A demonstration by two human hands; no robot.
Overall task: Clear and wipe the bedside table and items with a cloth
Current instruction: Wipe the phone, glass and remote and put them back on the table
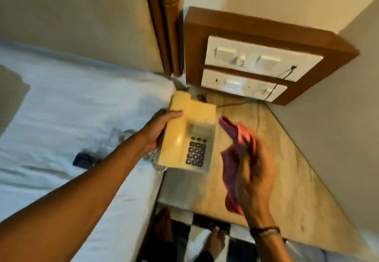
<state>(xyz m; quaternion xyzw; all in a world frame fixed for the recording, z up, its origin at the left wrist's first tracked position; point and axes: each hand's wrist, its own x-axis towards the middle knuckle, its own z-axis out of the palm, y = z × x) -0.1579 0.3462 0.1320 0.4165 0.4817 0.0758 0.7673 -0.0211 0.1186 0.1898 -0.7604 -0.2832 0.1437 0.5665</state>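
Note:
A cream desk telephone (188, 132) with a dark keypad hangs over the left edge of the marble bedside table (272, 159), between table and bed. My left hand (158, 130) grips the phone's left side, thumb on top. My right hand (256, 177) holds a crumpled pink cloth (235, 151) above the table top, just right of the phone; it is motion-blurred. The phone's coiled cord (158, 166) dangles at its lower left.
A white-sheeted bed (71, 118) lies on the left, with a dark remote (84, 160) and a clear glass item (117, 138) on it. A wooden switch panel (260, 61) with a thin cable sits on the wall behind the table. My bare feet (215, 241) stand on a checkered floor.

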